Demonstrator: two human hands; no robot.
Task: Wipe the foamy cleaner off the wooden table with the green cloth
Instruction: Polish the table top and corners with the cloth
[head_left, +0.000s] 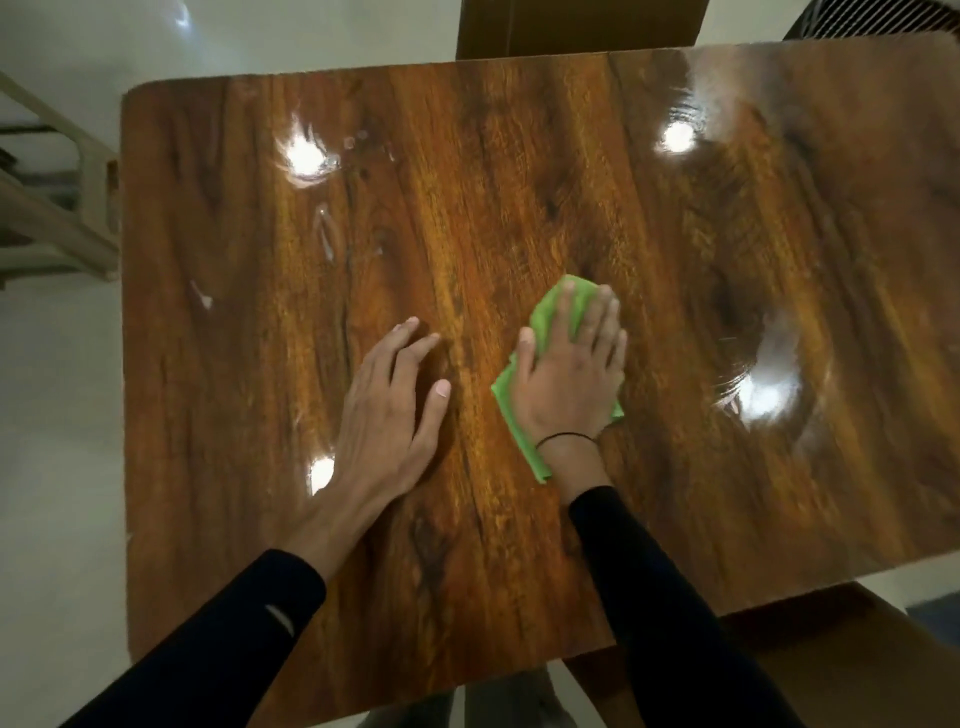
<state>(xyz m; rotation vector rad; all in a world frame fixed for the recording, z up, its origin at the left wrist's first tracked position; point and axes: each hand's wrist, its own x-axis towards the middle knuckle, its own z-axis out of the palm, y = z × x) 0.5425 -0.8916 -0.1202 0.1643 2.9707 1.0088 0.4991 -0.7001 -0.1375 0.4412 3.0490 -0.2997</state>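
Note:
The glossy wooden table (675, 441) fills most of the view. My right hand (566, 379) lies flat on the green cloth (545, 314) near the table's middle, fingers straight and spread, pressing it down. The cloth sticks out past the fingertips and beside the wrist. My left hand (389, 410) rests flat on the bare wood just left of the cloth, fingers relaxed and apart. Thin whitish streaks of cleaner (326, 236) remain on the far left part of the table, with a small one (200, 296) near the left edge.
A pale plastic chair (57, 208) stands off the table's left side. A brown wooden piece (571, 26) is behind the far edge, and another wooden surface (831, 654) sits at the lower right. Ceiling lights glare on the tabletop.

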